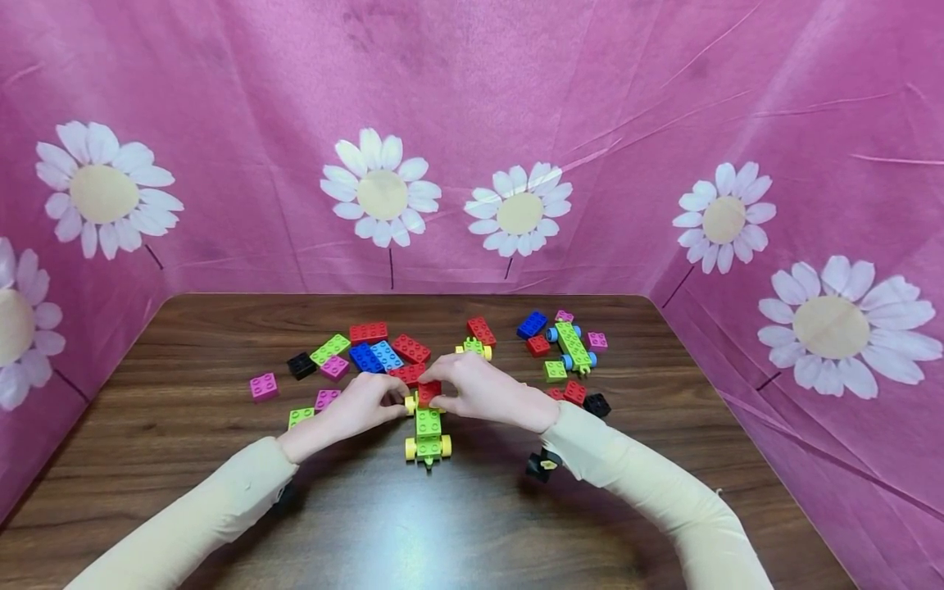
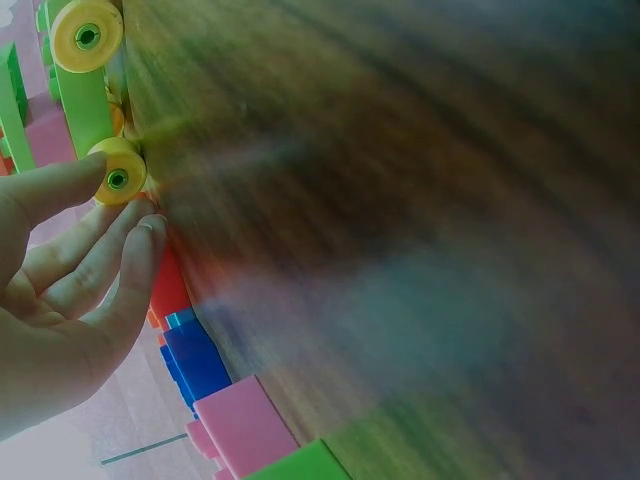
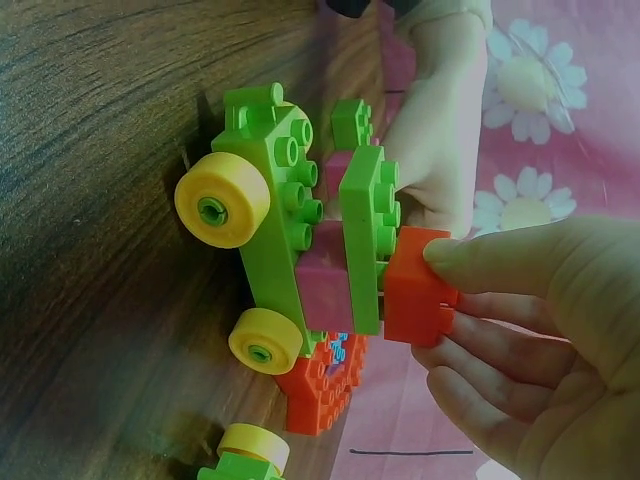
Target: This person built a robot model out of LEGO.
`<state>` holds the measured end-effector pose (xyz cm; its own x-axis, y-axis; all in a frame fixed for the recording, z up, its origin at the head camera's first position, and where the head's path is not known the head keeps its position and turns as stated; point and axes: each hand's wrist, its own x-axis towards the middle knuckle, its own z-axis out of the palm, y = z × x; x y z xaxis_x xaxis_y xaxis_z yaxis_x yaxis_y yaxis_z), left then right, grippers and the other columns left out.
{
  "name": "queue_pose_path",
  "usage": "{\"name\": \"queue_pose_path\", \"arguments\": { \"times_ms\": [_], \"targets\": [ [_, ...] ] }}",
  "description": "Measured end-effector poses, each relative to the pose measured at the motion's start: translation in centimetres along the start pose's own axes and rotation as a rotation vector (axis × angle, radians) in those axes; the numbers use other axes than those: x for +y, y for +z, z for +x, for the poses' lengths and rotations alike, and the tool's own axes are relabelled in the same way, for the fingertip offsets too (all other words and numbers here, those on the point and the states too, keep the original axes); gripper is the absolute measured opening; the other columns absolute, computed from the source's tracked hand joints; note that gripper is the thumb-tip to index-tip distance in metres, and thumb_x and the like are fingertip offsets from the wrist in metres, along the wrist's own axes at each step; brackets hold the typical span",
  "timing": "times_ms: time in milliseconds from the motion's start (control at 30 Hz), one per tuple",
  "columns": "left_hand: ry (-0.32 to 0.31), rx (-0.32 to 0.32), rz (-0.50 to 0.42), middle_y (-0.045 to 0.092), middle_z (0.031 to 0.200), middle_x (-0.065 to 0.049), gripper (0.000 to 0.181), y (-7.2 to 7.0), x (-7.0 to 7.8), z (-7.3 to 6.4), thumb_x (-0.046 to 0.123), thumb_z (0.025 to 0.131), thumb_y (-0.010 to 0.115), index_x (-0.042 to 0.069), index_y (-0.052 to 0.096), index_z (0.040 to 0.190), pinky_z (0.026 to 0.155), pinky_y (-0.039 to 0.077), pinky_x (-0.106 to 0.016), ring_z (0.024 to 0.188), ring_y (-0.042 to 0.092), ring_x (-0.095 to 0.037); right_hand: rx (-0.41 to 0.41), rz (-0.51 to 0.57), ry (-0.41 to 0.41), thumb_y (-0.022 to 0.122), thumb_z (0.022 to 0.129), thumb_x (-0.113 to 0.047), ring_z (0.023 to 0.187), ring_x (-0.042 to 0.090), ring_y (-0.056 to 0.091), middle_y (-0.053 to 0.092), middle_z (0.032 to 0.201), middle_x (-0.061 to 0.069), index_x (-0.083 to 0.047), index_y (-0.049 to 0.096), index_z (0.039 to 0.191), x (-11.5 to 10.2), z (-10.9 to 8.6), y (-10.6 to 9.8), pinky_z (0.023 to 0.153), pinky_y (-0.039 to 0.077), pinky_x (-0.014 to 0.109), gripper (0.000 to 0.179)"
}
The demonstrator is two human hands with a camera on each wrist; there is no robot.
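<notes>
1. At the middle of the wooden table (image 1: pixel 206 352), nearest your hands, stands the green car (image 1: pixel 428 426), upright on yellow wheels, its hitch end towards you.
2. Your right hand (image 1: pixel 487 392) pinches a red brick (image 3: pixel 418 288) between thumb and fingertips, over the car's far end.
3. Beneath that brick lies a studded green block (image 3: pixel 362 240), set on a pink block (image 3: pixel 325 280) that sits on the car's base; you cannot tell whether the red one is fully seated.
4. Your left hand (image 1: pixel 357 410) holds the car's far left yellow wheel (image 2: pixel 128 168), thumb on one side and fingertips on the other, the gap narrow.
5. Just beyond the car lies another red brick (image 1: pixel 407 374), with a dark blue brick (image 1: pixel 365 357) and a light blue brick (image 1: pixel 387 356) side by side past it.
6. Off to your right stands a green base with blue wheels (image 1: pixel 571 346), a black brick (image 1: pixel 596 405) nearer you.
7. Behind the table hangs a pink cloth (image 1: pixel 251 164) printed with white daisies.
</notes>
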<state>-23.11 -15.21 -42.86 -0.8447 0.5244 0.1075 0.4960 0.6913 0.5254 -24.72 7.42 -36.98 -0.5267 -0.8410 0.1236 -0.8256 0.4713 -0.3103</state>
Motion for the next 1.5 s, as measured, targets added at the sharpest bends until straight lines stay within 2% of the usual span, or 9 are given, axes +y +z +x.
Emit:
{"name": "queue_pose_path", "arguments": {
  "times_ms": [167, 400, 733, 1000, 1267, 1500],
  "targets": [
    [0.002, 0.004, -0.001, 0.075, 0.086, -0.005, 0.015, 0.08, -0.02, 0.01, 0.013, 0.086, 0.076, 0.003, 0.073, 0.096, 0.069, 0.056, -0.026, 0.076, 0.068, -0.011, -0.002, 0.023, -0.001, 0.076, 0.088, -0.019, 0.097, 0.014, 0.070, 0.074, 0.113, 0.005, -0.006, 0.071, 0.119, 0.00, 0.02, 0.10, 0.087, 0.057, 0.024, 0.034],
    [0.000, 0.005, 0.001, 0.075, 0.086, -0.005, 0.014, 0.13, -0.02, -0.02, 0.013, 0.086, 0.076, 0.004, 0.073, 0.096, 0.069, 0.056, -0.026, 0.076, 0.067, -0.010, -0.026, 0.121, 0.027, 0.075, 0.089, -0.017, 0.079, 0.008, 0.066, 0.075, 0.111, 0.004, -0.005, 0.069, 0.120, 0.11, 0.02, 0.22, 0.077, 0.060, 0.029, 0.034],
    [0.006, 0.006, 0.007, 0.075, 0.085, -0.005, 0.015, 0.09, -0.06, -0.05, 0.012, 0.085, 0.076, 0.003, 0.073, 0.096, 0.068, 0.056, -0.025, 0.075, 0.067, -0.010, -0.019, 0.079, 0.007, 0.074, 0.089, -0.020, 0.075, 0.005, 0.064, 0.076, 0.109, 0.003, -0.007, 0.071, 0.119, 0.09, 0.10, 0.47, 0.072, 0.059, 0.025, 0.032],
    [0.007, 0.008, 0.003, 0.074, 0.085, -0.005, 0.015, 0.11, -0.07, -0.08, 0.013, 0.085, 0.077, 0.003, 0.073, 0.096, 0.068, 0.055, -0.025, 0.075, 0.067, -0.010, -0.026, 0.061, -0.013, 0.073, 0.090, -0.021, 0.078, 0.007, 0.067, 0.076, 0.109, 0.004, -0.005, 0.071, 0.118, -0.02, 0.19, 0.26, 0.073, 0.057, 0.022, 0.032],
    [0.013, 0.018, 0.025, 0.074, 0.083, -0.004, 0.014, 0.00, 0.05, -0.07, 0.013, 0.085, 0.077, 0.003, 0.073, 0.094, 0.066, 0.054, -0.023, 0.073, 0.066, -0.009, -0.013, 0.015, -0.038, 0.074, 0.090, -0.022, 0.088, 0.010, 0.071, 0.076, 0.110, 0.004, -0.005, 0.071, 0.118, -0.16, 0.12, 0.10, 0.080, 0.058, 0.025, 0.033],
    [0.016, 0.019, 0.014, 0.074, 0.083, -0.004, 0.014, 0.06, 0.10, -0.02, 0.013, 0.085, 0.077, 0.003, 0.073, 0.094, 0.065, 0.053, -0.022, 0.073, 0.066, -0.009, 0.015, 0.008, -0.056, 0.075, 0.089, -0.020, 0.089, 0.010, 0.070, 0.076, 0.108, 0.003, -0.005, 0.071, 0.118, -0.17, -0.17, 0.35, 0.081, 0.059, 0.027, 0.034]
  ]
}}
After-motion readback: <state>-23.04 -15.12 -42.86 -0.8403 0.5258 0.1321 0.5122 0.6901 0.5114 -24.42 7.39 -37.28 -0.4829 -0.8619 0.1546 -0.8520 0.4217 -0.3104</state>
